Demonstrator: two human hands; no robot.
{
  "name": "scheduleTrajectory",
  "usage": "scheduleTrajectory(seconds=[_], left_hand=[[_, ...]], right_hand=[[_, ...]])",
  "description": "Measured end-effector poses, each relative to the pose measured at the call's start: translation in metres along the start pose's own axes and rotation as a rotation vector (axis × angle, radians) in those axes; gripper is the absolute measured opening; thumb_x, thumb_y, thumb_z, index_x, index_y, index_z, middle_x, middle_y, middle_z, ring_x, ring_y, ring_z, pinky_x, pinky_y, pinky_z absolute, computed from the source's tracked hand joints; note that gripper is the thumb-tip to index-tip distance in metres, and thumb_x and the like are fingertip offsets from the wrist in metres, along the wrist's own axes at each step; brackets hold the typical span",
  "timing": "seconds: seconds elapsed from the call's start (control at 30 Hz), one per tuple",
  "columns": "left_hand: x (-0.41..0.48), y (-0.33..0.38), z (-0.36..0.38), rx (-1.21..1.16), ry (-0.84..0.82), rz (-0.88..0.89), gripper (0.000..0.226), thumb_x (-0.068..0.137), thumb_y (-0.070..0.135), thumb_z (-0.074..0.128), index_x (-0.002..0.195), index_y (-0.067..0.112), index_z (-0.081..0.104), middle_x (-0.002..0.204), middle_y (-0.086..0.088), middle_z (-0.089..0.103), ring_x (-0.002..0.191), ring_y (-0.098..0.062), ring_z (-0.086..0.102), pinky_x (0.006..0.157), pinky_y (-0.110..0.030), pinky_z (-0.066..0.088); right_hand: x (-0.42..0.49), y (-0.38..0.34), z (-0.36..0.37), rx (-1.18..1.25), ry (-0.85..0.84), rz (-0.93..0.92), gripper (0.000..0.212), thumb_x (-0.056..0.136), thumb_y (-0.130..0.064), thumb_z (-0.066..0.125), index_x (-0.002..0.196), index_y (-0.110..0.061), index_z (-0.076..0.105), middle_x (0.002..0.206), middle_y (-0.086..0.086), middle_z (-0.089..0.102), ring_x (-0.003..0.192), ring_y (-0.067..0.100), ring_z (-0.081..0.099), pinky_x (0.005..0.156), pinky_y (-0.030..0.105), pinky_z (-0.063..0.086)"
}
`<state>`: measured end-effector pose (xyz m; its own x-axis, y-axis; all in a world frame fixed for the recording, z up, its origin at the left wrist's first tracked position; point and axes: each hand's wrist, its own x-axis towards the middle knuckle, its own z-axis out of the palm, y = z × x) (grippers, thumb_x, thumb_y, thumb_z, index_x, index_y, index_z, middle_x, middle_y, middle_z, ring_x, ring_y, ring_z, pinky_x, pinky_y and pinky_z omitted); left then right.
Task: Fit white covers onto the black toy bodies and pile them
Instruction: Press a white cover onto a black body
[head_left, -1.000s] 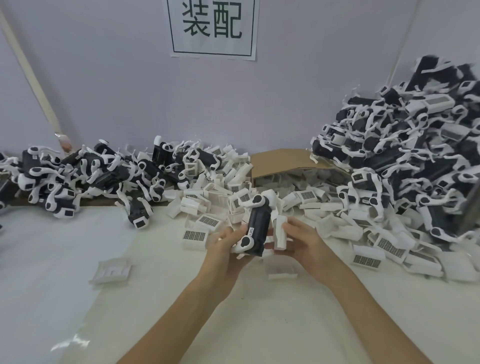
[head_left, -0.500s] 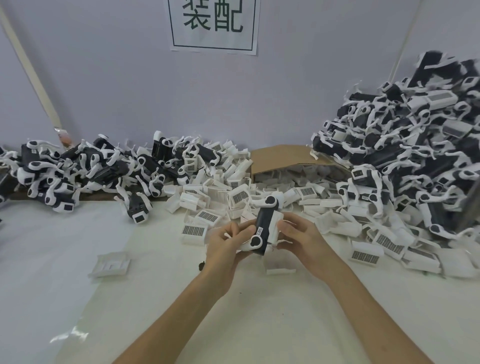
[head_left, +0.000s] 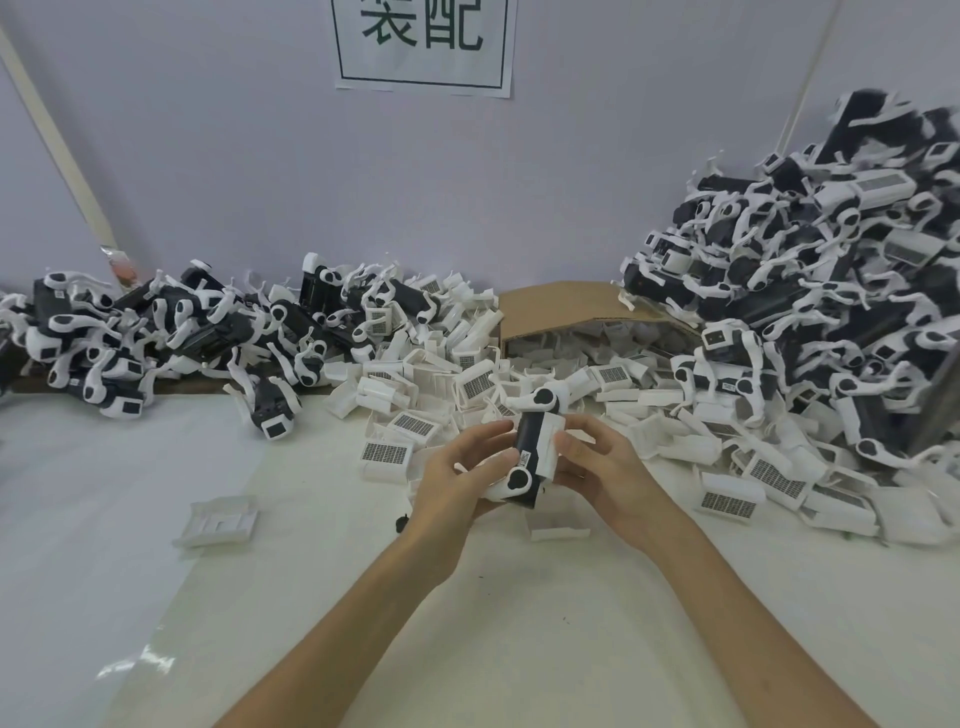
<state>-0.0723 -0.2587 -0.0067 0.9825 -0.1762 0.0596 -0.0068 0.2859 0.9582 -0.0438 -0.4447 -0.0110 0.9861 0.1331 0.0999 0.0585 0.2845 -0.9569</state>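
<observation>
A tipped cardboard box (head_left: 561, 306) at 1 o'clock spills white covers (head_left: 613, 374). At centre the left hand (head_left: 457, 483) grips the black toy body (head_left: 529, 441); the right hand (head_left: 608, 467) pinches a cover (head_left: 549, 448), apart before, now against it.

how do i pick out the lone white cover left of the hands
Start at the cardboard box by the wall and drop to the left hand. Well left of it, on the table, one white cover lies alone, touching no pile.
</observation>
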Motion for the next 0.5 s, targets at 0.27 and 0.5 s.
scheduleTrajectory(seconds=[0.27,0.5], left_hand=[[0.001,-0.0006,-0.0015,-0.105,-0.069,-0.064,0.029,0.097,0.014,0.062,0.125,0.021,0.069,0.121,-0.007,0.072,0.111,-0.024,0.069,0.091,-0.04,0.058],[-0.0018,0.005,-0.0038,0.088,-0.264,-0.089,0.038,0.1,0.045,0.054,0.13,0.027,0.068,0.129,-0.002,0.069,0.123,-0.022,0.063,0.108,-0.042,0.045]], right_hand=[[-0.0021,-0.0025,-0.0005,-0.026,-0.054,-0.001,0.041,0.078,-0.019,0.071,0.116,-0.007,0.063,0.098,0.012,0.072,0.086,0.023,0.069,0.075,0.03,0.057],[-0.006,-0.0093,0.0,-0.029,-0.127,0.104,0.049,0.095,-0.043,0.052,0.123,-0.007,0.069,0.12,0.015,0.069,0.109,0.026,0.066,0.086,0.033,0.057]])
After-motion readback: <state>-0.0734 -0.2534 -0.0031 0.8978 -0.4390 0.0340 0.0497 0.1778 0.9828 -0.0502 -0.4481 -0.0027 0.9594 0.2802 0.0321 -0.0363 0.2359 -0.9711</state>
